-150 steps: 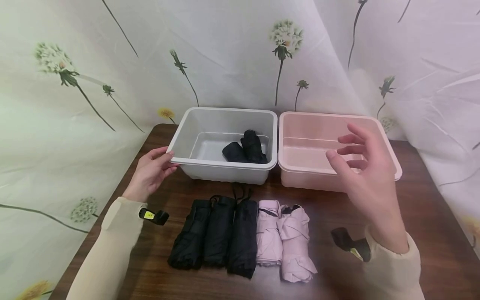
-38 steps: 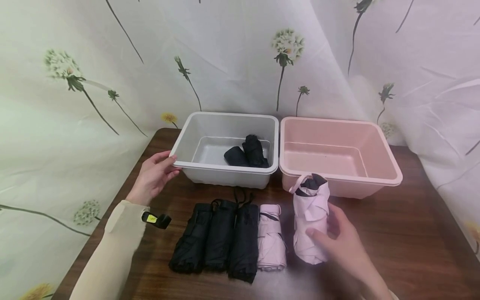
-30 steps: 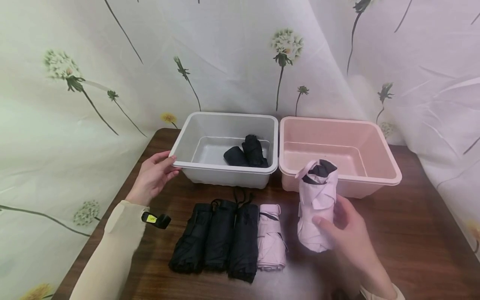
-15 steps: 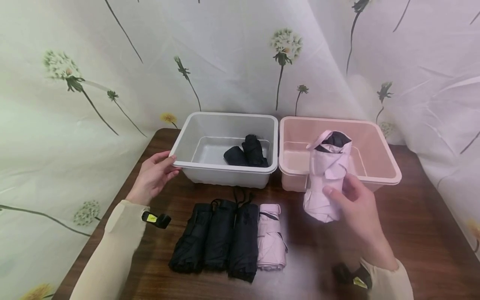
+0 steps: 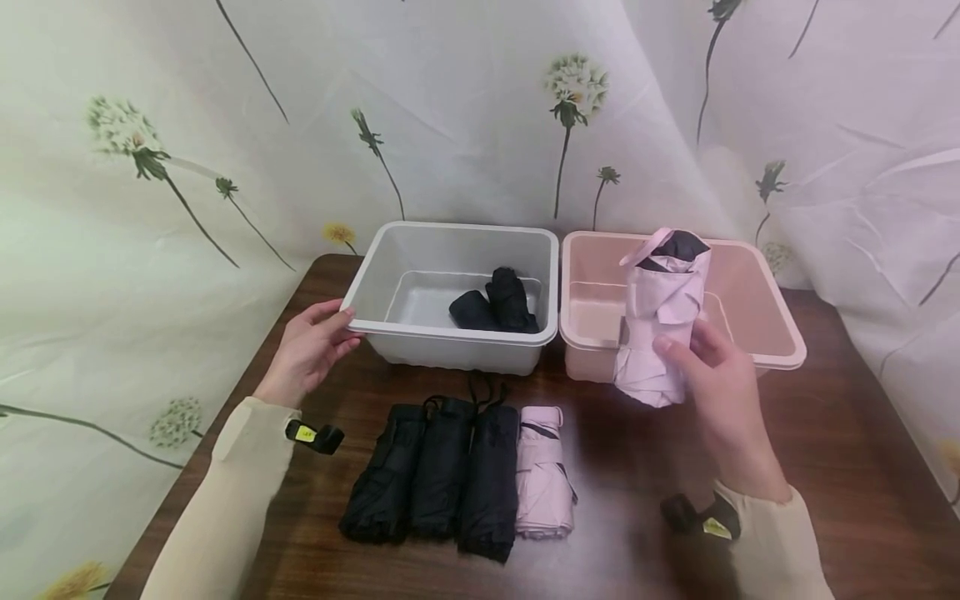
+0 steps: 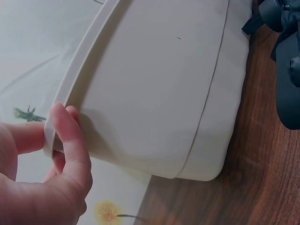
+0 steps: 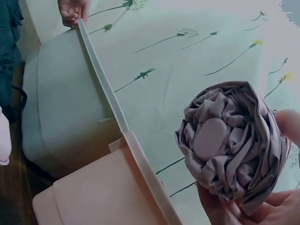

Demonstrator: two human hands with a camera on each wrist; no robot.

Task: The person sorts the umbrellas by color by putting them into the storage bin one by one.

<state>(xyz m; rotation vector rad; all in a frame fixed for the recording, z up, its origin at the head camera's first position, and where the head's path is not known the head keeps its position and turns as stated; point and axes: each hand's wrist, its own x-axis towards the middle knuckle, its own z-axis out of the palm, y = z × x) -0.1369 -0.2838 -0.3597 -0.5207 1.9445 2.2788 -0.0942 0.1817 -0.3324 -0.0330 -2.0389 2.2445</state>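
Note:
My right hand (image 5: pixel 723 379) grips a folded pale pink umbrella (image 5: pixel 663 321), held tilted up over the front rim of the pink bin (image 5: pixel 750 360). In the right wrist view the umbrella's gathered end with its round handle cap (image 7: pixel 210 138) faces the camera. At the grey bin's (image 5: pixel 450 335) front left corner, my left hand (image 5: pixel 309 350) pinches the rim between thumb and fingers; the left wrist view shows the same grip (image 6: pixel 61 145). Two black folded bundles (image 5: pixel 495 304) lie inside the grey bin at its right side.
On the brown table (image 5: pixel 622 517) before the bins, several black folded umbrellas (image 5: pixel 435 475) lie side by side, with one pink folded umbrella (image 5: pixel 543 475) at the right end of the row. A dandelion-print cloth (image 5: pixel 465 108) hangs behind the bins.
My right hand came down from above the pink bin, took the rightmost pink umbrella from the row, and raised it forward over that bin's rim. My left hand has stayed at the grey bin.

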